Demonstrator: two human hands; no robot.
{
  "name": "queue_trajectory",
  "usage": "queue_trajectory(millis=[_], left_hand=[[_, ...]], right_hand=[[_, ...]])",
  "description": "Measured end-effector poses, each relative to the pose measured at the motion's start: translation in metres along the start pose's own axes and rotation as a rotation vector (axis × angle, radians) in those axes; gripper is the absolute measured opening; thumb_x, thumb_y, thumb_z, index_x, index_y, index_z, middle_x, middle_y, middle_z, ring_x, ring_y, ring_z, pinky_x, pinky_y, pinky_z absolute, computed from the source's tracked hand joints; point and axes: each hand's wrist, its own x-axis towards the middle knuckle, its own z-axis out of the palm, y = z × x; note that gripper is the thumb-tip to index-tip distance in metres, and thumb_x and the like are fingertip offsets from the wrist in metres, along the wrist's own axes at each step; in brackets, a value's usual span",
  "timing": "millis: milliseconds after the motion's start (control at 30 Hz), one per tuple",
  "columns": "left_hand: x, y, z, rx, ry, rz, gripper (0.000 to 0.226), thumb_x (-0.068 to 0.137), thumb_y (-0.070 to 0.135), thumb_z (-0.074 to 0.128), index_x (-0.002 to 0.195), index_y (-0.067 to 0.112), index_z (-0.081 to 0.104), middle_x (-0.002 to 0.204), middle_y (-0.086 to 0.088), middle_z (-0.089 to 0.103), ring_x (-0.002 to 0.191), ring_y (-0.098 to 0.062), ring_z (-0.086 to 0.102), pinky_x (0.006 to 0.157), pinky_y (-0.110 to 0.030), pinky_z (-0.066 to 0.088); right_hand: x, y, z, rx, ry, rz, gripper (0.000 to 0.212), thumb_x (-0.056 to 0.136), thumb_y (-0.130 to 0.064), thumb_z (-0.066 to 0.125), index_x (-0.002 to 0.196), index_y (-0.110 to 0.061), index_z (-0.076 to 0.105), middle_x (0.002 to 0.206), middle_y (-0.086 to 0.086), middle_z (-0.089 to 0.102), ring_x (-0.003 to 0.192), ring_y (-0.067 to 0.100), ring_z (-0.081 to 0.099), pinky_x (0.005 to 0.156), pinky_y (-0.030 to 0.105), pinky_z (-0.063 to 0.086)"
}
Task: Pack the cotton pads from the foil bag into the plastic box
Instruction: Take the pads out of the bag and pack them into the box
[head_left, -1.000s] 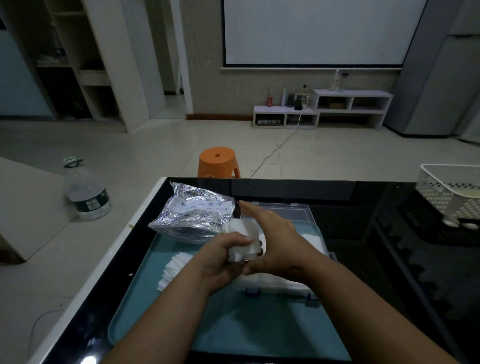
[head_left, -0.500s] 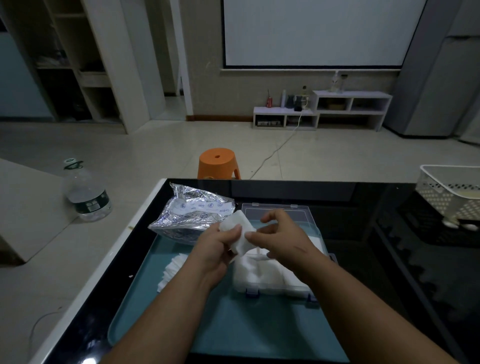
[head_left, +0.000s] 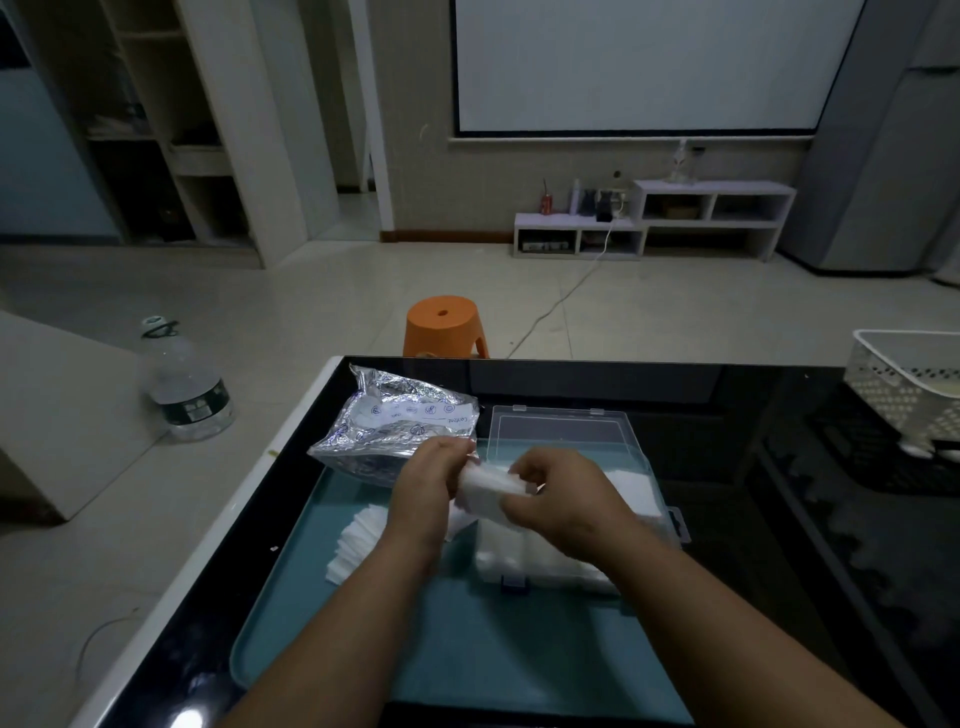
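My left hand (head_left: 423, 488) and right hand (head_left: 561, 501) pinch a pad stack (head_left: 485, 484) above the part-filled plastic box (head_left: 655, 512); loose pads (head_left: 358, 540) lie left of it.

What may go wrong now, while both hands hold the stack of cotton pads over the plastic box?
1. The stack of cotton pads, pinched between the left hand and right hand, may slip apart and spill onto the tray.
2. The plastic box already looks well filled; the stack may not fit flat.
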Motion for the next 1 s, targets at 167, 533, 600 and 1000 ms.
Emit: queue_trajectory(millis=[167,533,600,1000], left_hand=[[0.002,-0.020,0.005,0.269,0.027,0.054,0.009,0.087,0.011,0.062,0.081,0.017,0.066,0.084,-0.004,0.068,0.079,-0.019,0.061,0.072,-0.031,0.046],[0.002,-0.030,0.010,0.298,0.088,0.023,0.006,0.081,0.027,0.060,0.078,0.025,0.064,0.080,-0.001,0.068,0.081,-0.026,0.064,0.075,-0.041,0.051],[0.003,-0.032,0.010,0.323,0.130,0.036,0.007,0.086,0.021,0.060,0.081,0.022,0.065,0.081,-0.002,0.069,0.081,-0.025,0.064,0.074,-0.038,0.051],[0.003,-0.030,0.014,0.261,0.140,0.028,0.020,0.091,0.011,0.056,0.081,0.023,0.069,0.084,0.001,0.069,0.085,-0.022,0.064,0.080,-0.037,0.051]], right_hand=[[-0.002,-0.001,0.009,-0.010,-0.051,-0.072,0.031,0.078,-0.023,0.073,0.108,-0.024,0.067,0.099,-0.004,0.066,0.086,0.014,0.061,0.076,0.026,0.049],[0.003,0.002,0.023,0.001,-0.028,-0.006,0.041,0.068,-0.024,0.079,0.107,-0.023,0.065,0.104,0.000,0.069,0.093,0.018,0.063,0.080,0.027,0.049],[0.003,0.003,0.022,0.017,-0.022,0.004,0.037,0.069,-0.022,0.079,0.103,-0.023,0.066,0.102,-0.001,0.070,0.091,0.017,0.063,0.080,0.028,0.050],[0.003,0.004,0.017,0.025,0.024,0.028,0.030,0.075,-0.026,0.078,0.102,-0.023,0.067,0.100,-0.003,0.068,0.088,0.015,0.059,0.074,0.024,0.043]])
